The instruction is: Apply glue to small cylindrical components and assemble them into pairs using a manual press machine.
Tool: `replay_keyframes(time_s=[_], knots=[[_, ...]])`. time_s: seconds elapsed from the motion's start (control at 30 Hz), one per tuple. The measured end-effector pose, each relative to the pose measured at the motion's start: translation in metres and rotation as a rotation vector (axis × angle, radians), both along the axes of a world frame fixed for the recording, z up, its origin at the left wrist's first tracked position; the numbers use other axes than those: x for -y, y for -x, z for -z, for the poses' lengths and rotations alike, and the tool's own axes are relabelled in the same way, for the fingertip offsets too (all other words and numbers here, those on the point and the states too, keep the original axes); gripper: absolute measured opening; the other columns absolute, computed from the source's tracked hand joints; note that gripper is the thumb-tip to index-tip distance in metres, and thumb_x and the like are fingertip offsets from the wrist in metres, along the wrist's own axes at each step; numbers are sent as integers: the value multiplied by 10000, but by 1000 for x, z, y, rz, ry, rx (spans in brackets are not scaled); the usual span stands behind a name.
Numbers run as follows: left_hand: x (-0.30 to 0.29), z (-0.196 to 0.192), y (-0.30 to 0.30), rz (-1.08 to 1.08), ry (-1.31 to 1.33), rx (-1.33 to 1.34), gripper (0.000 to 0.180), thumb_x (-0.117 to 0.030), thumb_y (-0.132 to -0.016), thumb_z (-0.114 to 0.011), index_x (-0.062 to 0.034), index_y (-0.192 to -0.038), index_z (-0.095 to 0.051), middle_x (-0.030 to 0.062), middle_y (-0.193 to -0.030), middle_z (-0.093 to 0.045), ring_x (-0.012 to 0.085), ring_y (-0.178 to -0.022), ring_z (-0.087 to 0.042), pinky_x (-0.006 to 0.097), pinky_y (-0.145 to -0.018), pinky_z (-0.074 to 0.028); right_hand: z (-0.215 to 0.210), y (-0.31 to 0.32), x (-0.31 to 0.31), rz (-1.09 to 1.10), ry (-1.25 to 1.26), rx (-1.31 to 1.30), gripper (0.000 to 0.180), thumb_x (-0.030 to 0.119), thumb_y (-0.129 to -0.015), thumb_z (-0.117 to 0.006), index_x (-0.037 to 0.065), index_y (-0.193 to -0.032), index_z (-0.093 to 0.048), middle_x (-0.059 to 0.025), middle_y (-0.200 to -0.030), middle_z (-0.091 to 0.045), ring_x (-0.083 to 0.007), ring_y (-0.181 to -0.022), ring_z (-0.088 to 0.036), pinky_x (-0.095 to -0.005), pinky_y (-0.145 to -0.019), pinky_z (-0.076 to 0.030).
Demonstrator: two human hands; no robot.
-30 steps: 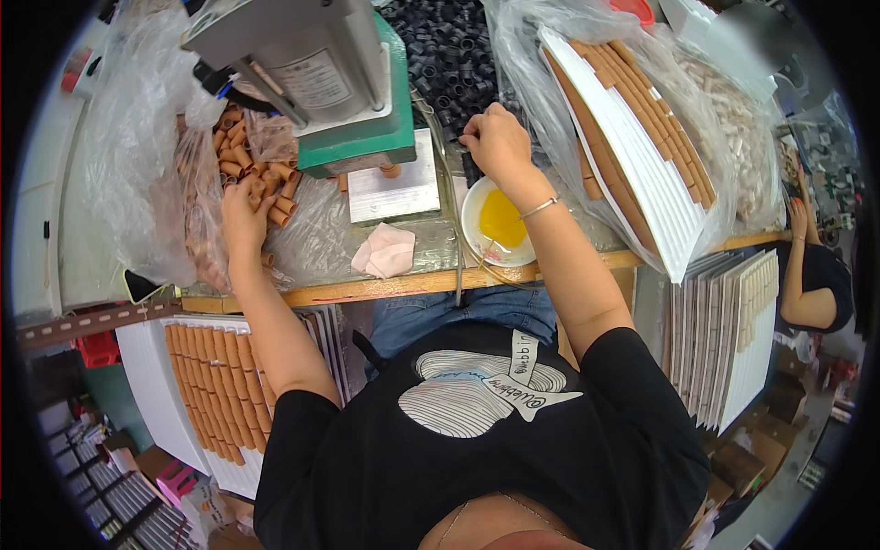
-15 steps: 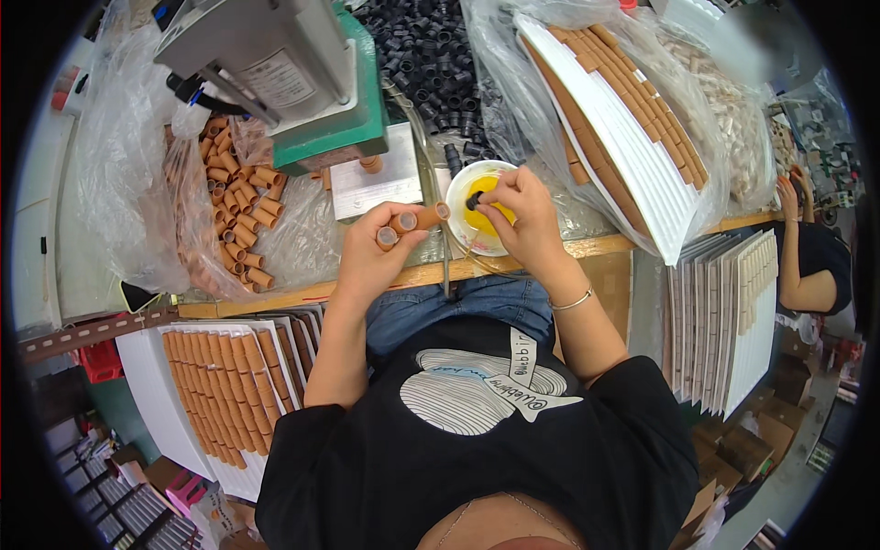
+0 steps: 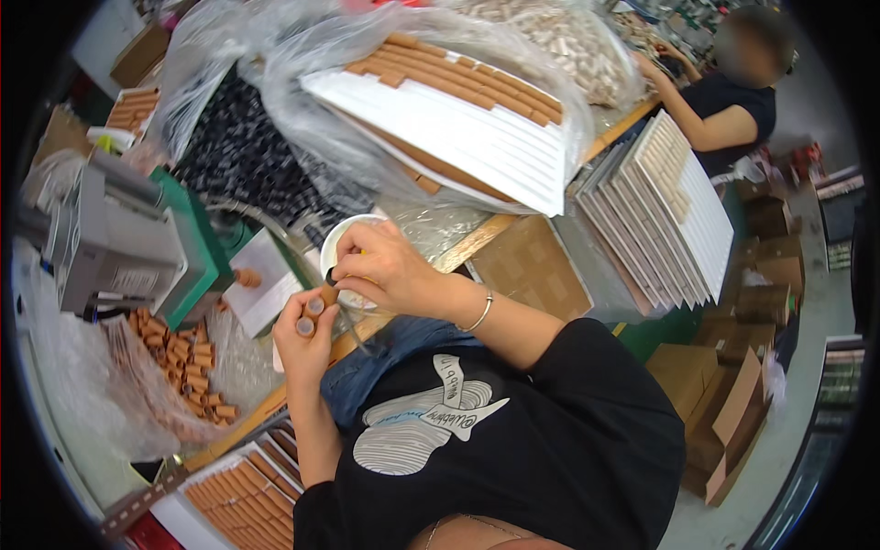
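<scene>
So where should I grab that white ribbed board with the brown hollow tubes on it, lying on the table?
Probably by the near right corner of the white ribbed board, coming from your side: that corner is bare and appears to jut past the wooden table edge, while brown hollow tubes line the far side.

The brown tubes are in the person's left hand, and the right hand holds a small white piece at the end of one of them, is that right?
Not quite: the small piece is black, not white, as the head view shows. The left hand does hold the brown tubes, and the right hand holds that piece at one tube's end.
</scene>
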State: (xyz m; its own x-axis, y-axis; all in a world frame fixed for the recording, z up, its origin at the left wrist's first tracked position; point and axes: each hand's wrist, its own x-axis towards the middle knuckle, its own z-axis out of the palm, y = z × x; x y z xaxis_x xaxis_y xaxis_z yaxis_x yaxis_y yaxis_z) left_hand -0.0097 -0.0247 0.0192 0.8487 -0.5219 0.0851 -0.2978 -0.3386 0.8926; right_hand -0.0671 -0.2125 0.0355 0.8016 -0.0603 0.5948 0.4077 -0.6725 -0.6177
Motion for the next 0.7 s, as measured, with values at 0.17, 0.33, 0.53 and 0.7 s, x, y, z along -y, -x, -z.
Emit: replay_keyframes(time_s=[0.17,0.33,0.53,0.7], knots=[[8,-2,9,93,160,-215,179,-72,-837,-682,-4,-988,-615,-12,-860,-592,67,-759,-512,204,-704,-416,-26,14,36,-52,30,-63,209,197,-758,-745,87,-917,-666,-32,-914,-568,-204,-828,-561,-343,-741,-388],[8,2,3,97,138,-233,209,-107,-844,-689,-2,-1007,-610,-13,-867,-592,67,-763,-515,208,-710,-413,-17,37,204,687,14,-125,265,173,-767,-764,69,-992,-669,-59,-924,-647,-179,-822,-615,-291,-707,-503],[6,8,1,55,131,-226,222,-95,-826,-705,-6,-1011,-623,-22,-868,-595,55,-776,-509,202,-719,-419,66,70,341,1022,236,-459,405,232,-672,-835,15,-970,-666,-144,-918,-661,-258,-828,-628,-354,-749,-511],[8,3,-2,63,128,-238,220,-93,-828,-704,-4,-1012,-622,-21,-870,-593,53,-778,-509,195,-713,-417,61,84,342,983,-214,-374,392,270,-739,-795,29,-1020,-666,-55,-853,-628,-152,-792,-583,-316,-713,-491]])
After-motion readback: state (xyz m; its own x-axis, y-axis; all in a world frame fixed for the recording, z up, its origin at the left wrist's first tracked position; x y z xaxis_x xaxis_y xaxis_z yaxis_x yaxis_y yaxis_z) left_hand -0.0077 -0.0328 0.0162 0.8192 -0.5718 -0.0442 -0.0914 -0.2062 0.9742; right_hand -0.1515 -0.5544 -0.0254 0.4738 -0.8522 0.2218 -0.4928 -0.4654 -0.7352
